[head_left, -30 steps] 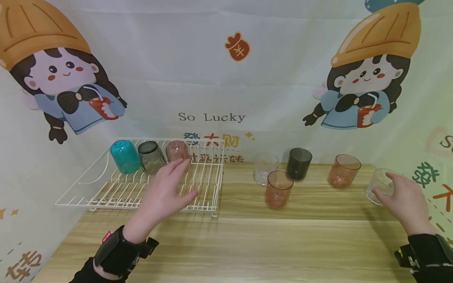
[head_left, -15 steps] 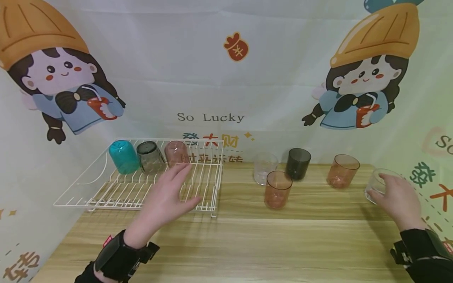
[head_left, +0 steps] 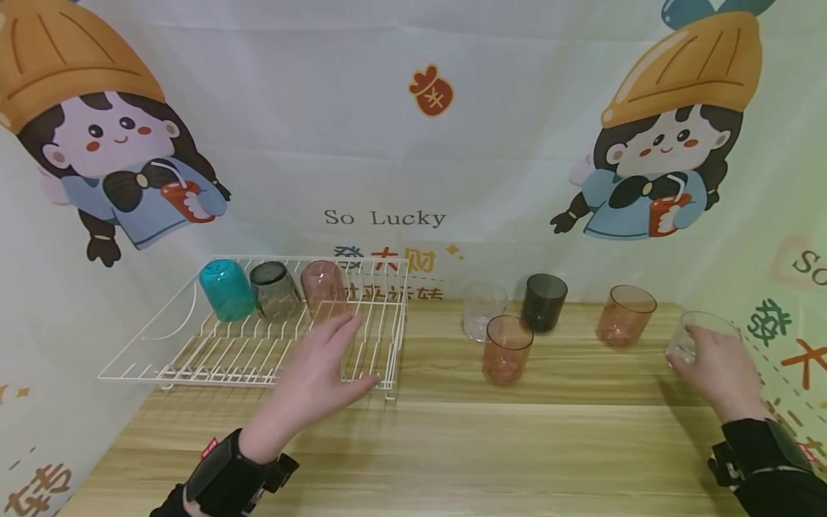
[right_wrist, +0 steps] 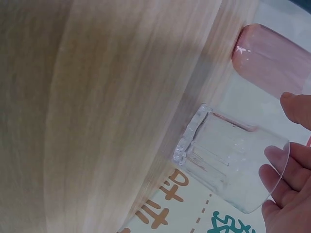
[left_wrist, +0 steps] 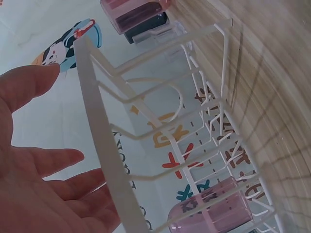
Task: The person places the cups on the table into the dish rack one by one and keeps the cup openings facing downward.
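Note:
My left hand point(head_left: 342, 359) hovers open, fingers straight, over the front right corner of a white wire rack point(head_left: 400, 316). It holds nothing. In the left wrist view the left hand point(left_wrist: 34, 165) lies beside the rack's rim point(left_wrist: 104, 141). A teal cup point(head_left: 225, 289), a grey cup point(head_left: 274, 289) and a pink cup point(head_left: 321, 286) stand upside down at the rack's back. At the far right my right hand point(head_left: 701, 355) grips a clear cup point(head_left: 691, 334) on the wooden table point(head_left: 452, 445). Its fingers point(right_wrist: 286, 174) wrap the clear cup point(right_wrist: 228, 165) near the rim.
Upright on the table stand another clear cup point(head_left: 481, 310), an orange cup point(head_left: 507, 350), a dark cup point(head_left: 544, 301) and a second orange cup point(head_left: 625, 316), close to the held one. A printed cloth backdrop hangs behind and at both sides.
My left hand has drawn back from the pink cup toward the rack's front edge. My right hand has closed round the clear cup.

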A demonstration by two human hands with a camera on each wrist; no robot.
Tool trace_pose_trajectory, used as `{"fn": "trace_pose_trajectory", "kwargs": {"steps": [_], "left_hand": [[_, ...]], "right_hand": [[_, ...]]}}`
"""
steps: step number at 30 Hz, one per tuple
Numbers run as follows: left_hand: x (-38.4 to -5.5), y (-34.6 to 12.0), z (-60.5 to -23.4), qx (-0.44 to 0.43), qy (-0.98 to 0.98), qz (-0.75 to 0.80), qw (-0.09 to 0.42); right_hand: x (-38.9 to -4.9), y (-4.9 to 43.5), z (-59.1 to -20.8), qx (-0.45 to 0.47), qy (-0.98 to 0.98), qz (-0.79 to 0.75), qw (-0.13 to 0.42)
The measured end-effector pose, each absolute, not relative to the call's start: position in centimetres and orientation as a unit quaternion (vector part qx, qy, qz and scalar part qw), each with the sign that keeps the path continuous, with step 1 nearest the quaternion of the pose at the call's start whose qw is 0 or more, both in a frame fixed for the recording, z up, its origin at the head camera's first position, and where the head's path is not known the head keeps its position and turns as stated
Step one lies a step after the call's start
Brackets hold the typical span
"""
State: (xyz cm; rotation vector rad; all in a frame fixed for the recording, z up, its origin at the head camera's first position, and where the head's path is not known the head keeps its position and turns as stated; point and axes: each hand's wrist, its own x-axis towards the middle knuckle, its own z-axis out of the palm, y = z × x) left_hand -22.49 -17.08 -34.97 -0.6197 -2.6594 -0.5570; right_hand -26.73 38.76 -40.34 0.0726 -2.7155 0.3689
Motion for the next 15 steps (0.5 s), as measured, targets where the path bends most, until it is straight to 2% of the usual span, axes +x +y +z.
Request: {"fn": "trace_pose_trajectory", "kwargs": {"steps": [15], "left_hand": [[-22.4,-15.5,-35.8,-0.233,-0.930,-0.222,0.178]], "right_hand": [[-26.5,38.4,-40.4,-0.008,-0.972,0.116,0.204]]}}
